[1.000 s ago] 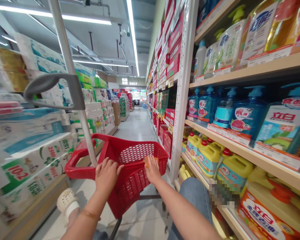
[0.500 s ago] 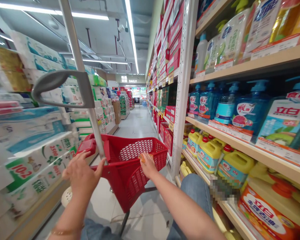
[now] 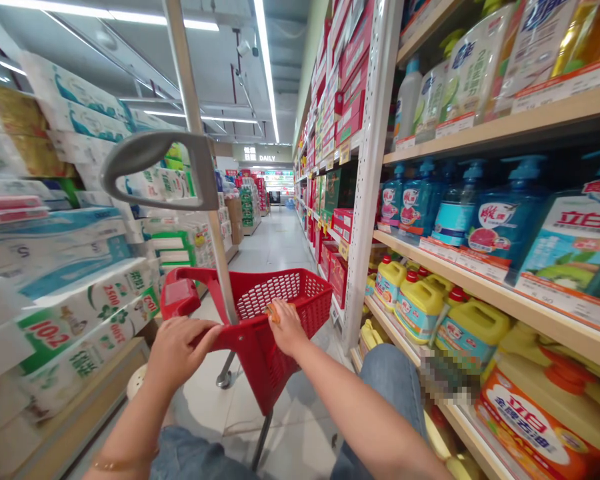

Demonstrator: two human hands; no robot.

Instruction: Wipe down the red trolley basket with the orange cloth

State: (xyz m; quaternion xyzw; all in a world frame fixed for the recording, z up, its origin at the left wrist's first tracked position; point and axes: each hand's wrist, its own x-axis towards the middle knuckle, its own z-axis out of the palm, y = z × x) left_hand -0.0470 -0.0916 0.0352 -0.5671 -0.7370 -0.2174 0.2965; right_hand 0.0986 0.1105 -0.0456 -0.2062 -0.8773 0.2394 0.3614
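Note:
A red plastic shopping cart [image 3: 265, 353] stands in front of me, its perforated basket facing the aisle. My left hand [image 3: 183, 343] is closed over the cart's near left rim, its thumb along the edge. Over the basket's near side, my right hand [image 3: 286, 327] has its fingers wrapped round a small orange object [image 3: 275, 313]; most of it is hidden, so its kind cannot be told. A grey loop handle [image 3: 207, 173] on a metal pole [image 3: 220, 267] rises from the cart's left side.
To the right, shelves hold blue pump bottles [image 3: 495, 213] and yellow detergent jugs [image 3: 417, 303]. Stacked tissue packs [image 3: 80, 333] line the left side. A white perforated shelf upright [image 3: 365, 200] stands near the cart. The tiled aisle floor [image 3: 275, 233] stretches ahead.
My left hand has gone from spread fingers to closing on the cart's rim. The cart's handle has swung right in view. My right hand has shifted slightly left with the orange object.

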